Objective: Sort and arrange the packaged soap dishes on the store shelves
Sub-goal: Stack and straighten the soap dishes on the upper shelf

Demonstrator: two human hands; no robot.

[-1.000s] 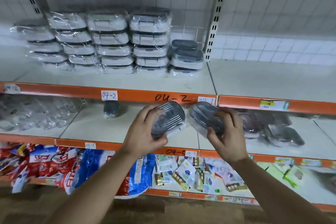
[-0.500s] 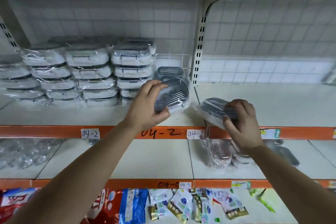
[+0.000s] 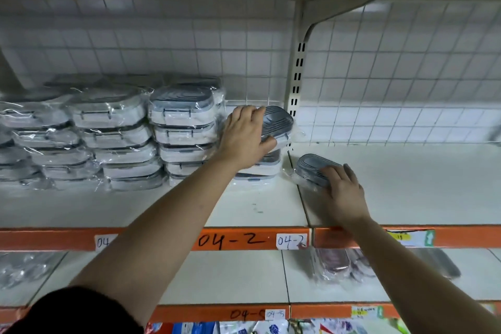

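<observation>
Grey packaged soap dish point(image 3: 279, 120) is gripped in my left hand point(image 3: 245, 135) atop the short stack point(image 3: 268, 168); my right hand point(image 3: 343, 188) clasps another dish point(image 3: 311, 168) just right of it. Lower-shelf packs point(image 3: 336, 266) are probably not sorted yet.

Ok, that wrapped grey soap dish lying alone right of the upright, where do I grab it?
Take the plastic-wrapped grey oval soap dish across its narrow width, from the front and above: it lies flat, ribbed top up, long sides free.

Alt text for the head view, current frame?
A person's left hand grips a wrapped soap dish atop the short rightmost stack on the shelf marked 04-2. The right hand holds a second dish on the shelf board to its right.
</observation>
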